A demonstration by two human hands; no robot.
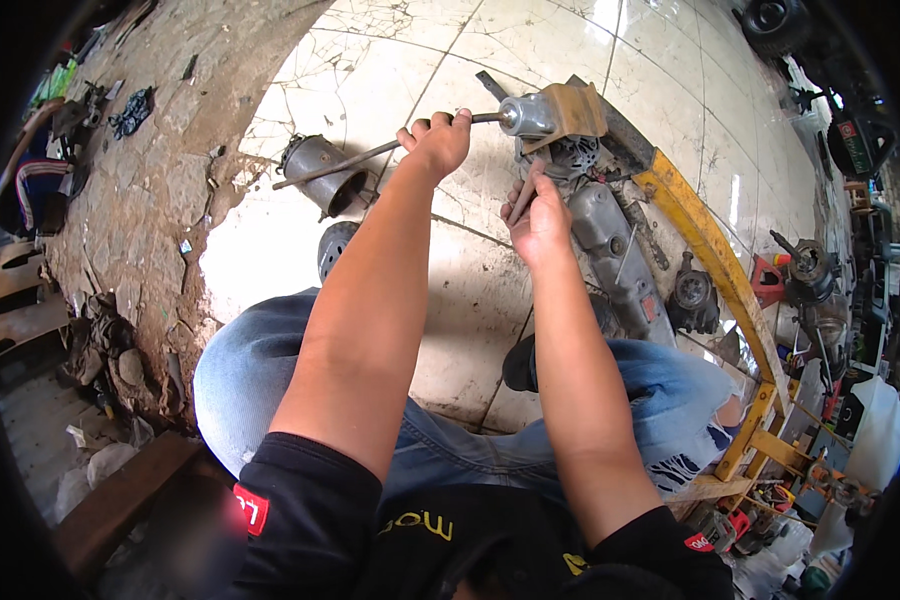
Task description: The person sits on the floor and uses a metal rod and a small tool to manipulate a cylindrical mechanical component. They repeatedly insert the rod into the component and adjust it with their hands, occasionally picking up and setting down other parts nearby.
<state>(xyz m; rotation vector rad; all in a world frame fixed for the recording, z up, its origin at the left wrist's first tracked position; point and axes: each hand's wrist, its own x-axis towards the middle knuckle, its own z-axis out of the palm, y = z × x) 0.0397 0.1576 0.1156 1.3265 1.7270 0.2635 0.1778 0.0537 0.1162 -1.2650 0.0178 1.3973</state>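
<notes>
My left hand (438, 143) is closed round a long thin metal rod (355, 160), which slants across the tiles. The rod's right end meets the end face of a silvery metal cylinder (528, 115); whether it goes inside, I cannot tell. A rusty brown plate (576, 110) wraps against the cylinder's far side, beside the dark end of a yellow metal frame (685, 200). Below the cylinder, my right hand (540, 222) grips a short grey-brown bar (523, 200) pointing up toward it. A finned round metal part (575, 157) lies just beyond the right fingertips.
An open cylindrical housing (322, 175) lies on the tiles at left, with a round holed part (338, 250) nearer me. Long grey castings (615, 260) lie right of my right hand. A dark round machine part (692, 292) sits beside the yellow frame. Rough broken ground (170, 180) borders the tiles.
</notes>
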